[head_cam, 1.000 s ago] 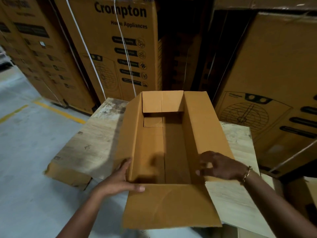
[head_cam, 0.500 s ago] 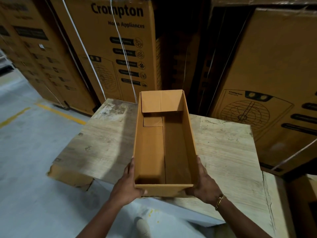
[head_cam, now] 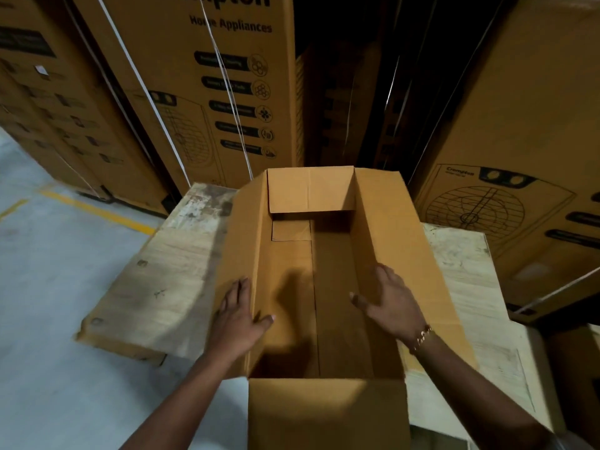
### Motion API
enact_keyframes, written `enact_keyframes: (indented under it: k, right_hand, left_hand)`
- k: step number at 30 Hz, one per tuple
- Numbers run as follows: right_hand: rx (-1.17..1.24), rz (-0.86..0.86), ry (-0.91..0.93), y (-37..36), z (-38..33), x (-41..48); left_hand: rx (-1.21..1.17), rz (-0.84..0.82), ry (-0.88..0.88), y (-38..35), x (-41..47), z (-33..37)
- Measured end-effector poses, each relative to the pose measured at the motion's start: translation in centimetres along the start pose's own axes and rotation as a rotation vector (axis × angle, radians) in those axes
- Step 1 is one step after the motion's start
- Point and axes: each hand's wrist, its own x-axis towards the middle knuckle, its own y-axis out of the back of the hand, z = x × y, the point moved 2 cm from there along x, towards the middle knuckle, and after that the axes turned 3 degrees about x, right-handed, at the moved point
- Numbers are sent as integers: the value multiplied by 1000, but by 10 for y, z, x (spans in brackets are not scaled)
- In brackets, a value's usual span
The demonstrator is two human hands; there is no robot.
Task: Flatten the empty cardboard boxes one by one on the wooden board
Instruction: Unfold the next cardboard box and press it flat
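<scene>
Cardboard box [head_cam: 334, 254] stands open at the near edge of the wooden board [head_cam: 168, 274], left grip [head_cam: 238, 315] and right grip [head_cam: 391, 303] spread flat on its side flaps, probably best pressed outward evenly.

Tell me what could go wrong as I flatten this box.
The left hand has its thumb over the left wall's edge; it may get pinched if the box collapses. The near flap reaches past the near edge of the wooden board, so pushing down there could tip or slide the box off.
</scene>
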Motion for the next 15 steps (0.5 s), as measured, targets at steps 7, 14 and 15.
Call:
enact_keyframes:
  k: [7,14,15]
  right_hand:
    - [1131,-219,-373,-34,-54,147]
    - [1304,-26,-583,-45,-69,239]
    - [1376,-8,-584,-44,-70,247]
  left_hand:
    - [-192,10,5,18,103,26]
    - [-329,105,-89,8,114,16]
    - [-339,118,-101,8,114,14]
